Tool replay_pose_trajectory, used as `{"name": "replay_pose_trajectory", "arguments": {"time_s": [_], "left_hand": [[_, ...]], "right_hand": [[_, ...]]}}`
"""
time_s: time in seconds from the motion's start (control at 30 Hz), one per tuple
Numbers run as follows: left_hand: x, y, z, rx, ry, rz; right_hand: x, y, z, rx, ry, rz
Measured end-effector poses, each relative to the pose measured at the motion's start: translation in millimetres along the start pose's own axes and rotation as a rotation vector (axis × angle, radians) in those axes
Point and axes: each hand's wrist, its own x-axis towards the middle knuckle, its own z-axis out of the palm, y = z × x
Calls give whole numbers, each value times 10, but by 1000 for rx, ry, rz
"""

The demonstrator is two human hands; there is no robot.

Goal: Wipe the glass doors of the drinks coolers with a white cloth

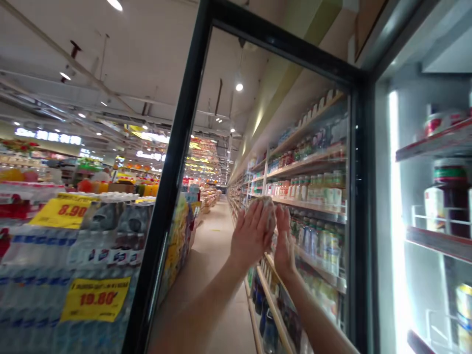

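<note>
My left hand [250,233] is raised in front of the glass of a dark-framed door [191,88], its back toward me and its fingers pointing up. Under and beside those fingers shows a crumpled, pale cloth [271,212], pressed toward the pane. Just to the right, my right hand [283,246] is upright and seen edge-on, its fingers stretched and close to the cloth. Whether it also grips the cloth I cannot tell. Motion blurs both hands somewhat.
At right is a lit cooler with shelves [438,236] of bottles. Through the glass show an aisle floor [217,231] and long shelves of drinks [313,191]. At left stand stacked bottle packs [33,275] with yellow price signs [96,299].
</note>
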Motion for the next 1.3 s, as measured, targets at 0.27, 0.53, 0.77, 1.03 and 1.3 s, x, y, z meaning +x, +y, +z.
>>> {"name": "replay_pose_trajectory", "arguments": {"time_s": [0.27,0.53,0.77,1.03,1.3], "left_hand": [[544,-793,-433,190,-130,-107],[392,-778,-419,117,-96,-84],[449,-819,-276,127,-37,-50],[218,-483,-83,42,-98,355],[587,-498,-42,112,-20,-74]], "right_hand": [[28,305,-123,-703,66,-233],[25,262,-84,-736,64,-261],[84,340,-261,-866,-64,-269],[91,412,-299,-821,-1,-259],[88,473,-281,-803,-4,-275]]}}
